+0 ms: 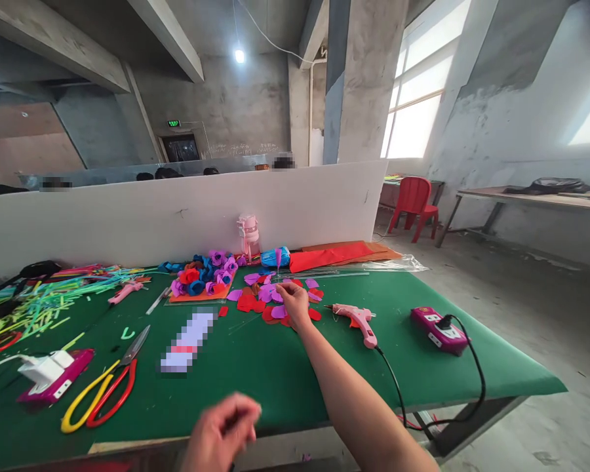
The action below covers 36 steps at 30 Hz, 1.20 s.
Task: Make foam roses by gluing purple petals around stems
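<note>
My right hand (294, 303) reaches over loose paper petals (250, 300) in red, purple and pink. Its fingers are pinched at the foot of a thin stem, topped by a narrow purple piece (278, 257). My left hand (226, 426) hovers by the table's near edge, fingers curled together and slightly blurred; whether anything is between them cannot be made out. To the right of the petals lies a pink glue gun (354, 320) with a black cord. Finished-looking purple, red and blue paper flowers (204, 274) are heaped behind the petals, to the left.
Scissors (113, 383) with red and yellow handles lie at left, near a white plug (49, 368) in a purple power strip. Another power strip (435, 328) sits right. Colourful strips (54, 295), a second glue gun (126, 290), a pink bottle (248, 233) and red sheets (332, 254) line the back.
</note>
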Motion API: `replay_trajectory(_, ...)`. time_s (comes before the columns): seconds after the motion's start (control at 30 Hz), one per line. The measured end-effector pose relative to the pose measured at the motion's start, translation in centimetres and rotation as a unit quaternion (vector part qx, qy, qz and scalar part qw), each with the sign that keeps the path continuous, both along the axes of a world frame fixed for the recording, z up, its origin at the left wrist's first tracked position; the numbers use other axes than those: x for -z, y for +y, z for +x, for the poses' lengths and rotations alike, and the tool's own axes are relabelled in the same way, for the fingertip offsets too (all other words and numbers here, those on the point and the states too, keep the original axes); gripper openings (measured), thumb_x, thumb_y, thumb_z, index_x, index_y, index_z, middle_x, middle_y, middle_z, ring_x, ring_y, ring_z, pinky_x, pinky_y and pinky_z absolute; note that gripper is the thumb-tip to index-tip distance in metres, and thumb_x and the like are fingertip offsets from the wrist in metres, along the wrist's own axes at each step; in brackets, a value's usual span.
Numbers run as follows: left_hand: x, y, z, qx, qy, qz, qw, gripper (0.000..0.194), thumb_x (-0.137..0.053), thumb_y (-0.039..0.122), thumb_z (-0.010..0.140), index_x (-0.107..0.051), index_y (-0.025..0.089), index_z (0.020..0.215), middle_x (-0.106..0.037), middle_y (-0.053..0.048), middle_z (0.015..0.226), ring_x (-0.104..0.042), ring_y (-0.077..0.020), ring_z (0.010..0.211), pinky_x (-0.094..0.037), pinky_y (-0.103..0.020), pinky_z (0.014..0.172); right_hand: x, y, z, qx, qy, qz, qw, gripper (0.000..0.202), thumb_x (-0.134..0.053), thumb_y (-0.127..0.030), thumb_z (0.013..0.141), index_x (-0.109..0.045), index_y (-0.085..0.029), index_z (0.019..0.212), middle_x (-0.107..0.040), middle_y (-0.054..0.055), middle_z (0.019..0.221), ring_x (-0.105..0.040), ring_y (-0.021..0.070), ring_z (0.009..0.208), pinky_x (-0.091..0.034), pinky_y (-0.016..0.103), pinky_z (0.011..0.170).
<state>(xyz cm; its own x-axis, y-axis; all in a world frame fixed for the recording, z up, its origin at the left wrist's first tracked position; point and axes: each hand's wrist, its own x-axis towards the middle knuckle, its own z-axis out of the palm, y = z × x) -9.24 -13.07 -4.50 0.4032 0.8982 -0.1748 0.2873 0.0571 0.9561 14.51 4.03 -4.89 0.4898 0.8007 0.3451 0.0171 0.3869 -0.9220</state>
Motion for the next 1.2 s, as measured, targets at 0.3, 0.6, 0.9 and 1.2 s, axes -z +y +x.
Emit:
replay_trajectory(0.3,-8.2,18.4,8.9,-0.037,-0.133,0.132,0.982,0.05,-0.071,0.041,0.063,-0.062,0.014,0.104,-0.062,-0.008,0.095,-0.056,-0.0122,0.068,-0.046,-0.023,0.057,-1.2,-0.6,-1.3,-0.093,0.012,0.024,0.995,0.019,-0.066,-0.037,0.068,-0.068,-0.018,0.067,-0.065,0.001,0.062,-0.056,0.0143,0.056,-0.043,0.024,0.053)
replay_trajectory(0.6,-6.3,21.1,11.0,0.034,-0.159,0.124,0.979,0.036,-0.069,0.039,0.066,-0.067,0.013,0.09,-0.065,-0.004,0.08,-0.052,-0.0092,0.06,-0.042,-0.023,0.057,-1.3,-0.7,-1.4,-0.132,0.033,0.013,0.991,0.018,-0.068,-0.036,0.067,-0.068,-0.018,0.068,-0.066,0.002,0.065,-0.058,0.0148,0.06,-0.045,0.026,0.058)
replay_trajectory(0.9,-6.9,20.4,11.0,-0.001,0.105,0.433,0.895,0.035,-0.037,0.037,0.088,-0.052,0.018,0.064,-0.057,-0.001,0.062,-0.051,-0.0121,0.059,-0.035,-0.023,0.057,-1.3,-0.7,-1.4,-0.14,0.05,-0.002,0.989,0.019,-0.069,-0.035,0.064,-0.065,-0.016,0.063,-0.059,-0.001,0.055,-0.047,0.0101,0.049,-0.034,0.022,0.047)
replay_trajectory(1.2,-5.9,19.5,11.0,-0.026,0.245,0.567,0.786,0.03,-0.034,0.026,0.09,-0.048,0.019,0.065,-0.055,-0.003,0.064,-0.051,-0.015,0.065,-0.03,-0.025,0.059,-1.1,-0.2,-0.9,-0.125,0.079,0.01,0.989,0.021,-0.068,-0.037,0.064,-0.062,-0.017,0.061,-0.055,-0.002,0.054,-0.043,0.0087,0.047,-0.032,0.022,0.047)
